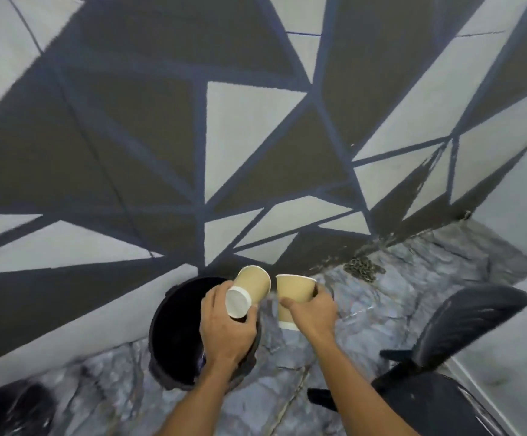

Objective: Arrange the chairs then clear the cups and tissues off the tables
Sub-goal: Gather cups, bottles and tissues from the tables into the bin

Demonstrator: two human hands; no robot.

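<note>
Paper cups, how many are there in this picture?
2. One cup sits in the left hand above the black bin, base toward the camera; the other cup is in the right hand beside it. More may hide inside the dark bin.

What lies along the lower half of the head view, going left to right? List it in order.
Black bin → tipped cup gripped by the left hand → second cup gripped by the right hand → dark office chair.
</note>
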